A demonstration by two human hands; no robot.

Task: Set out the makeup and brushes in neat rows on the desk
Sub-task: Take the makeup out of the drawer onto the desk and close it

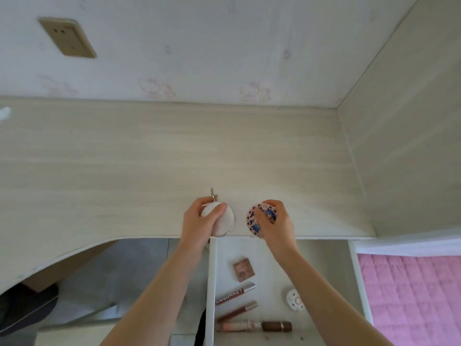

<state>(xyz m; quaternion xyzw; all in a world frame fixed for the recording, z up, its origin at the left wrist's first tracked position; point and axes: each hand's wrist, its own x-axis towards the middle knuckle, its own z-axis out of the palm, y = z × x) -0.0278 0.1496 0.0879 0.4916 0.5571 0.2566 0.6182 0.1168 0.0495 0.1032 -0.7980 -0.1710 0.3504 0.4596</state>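
Observation:
My left hand (199, 222) grips a round white compact (224, 222) with a metal rim and a small clasp, low over the pale desk (149, 166) near its front edge. Beside it, my right hand (277, 224) holds a round compact with a blue and pink pattern (254, 221), tilted just above the desk edge. In the open white drawer (279, 270) below lie a small square bronze eyeshadow (244, 271), a Colorkey lip gloss (235, 294), a second brown lip tube (237, 311), a pink and brown stick (254, 326) and a small round white case (295, 299).
The desk sits in a corner, with a wall and a beige socket plate (67, 37) behind and a side panel (404, 146) on the right. A pink quilted bed cover (411, 295) lies right of the drawer. The desk front curves away at the left over grey floor (124, 270).

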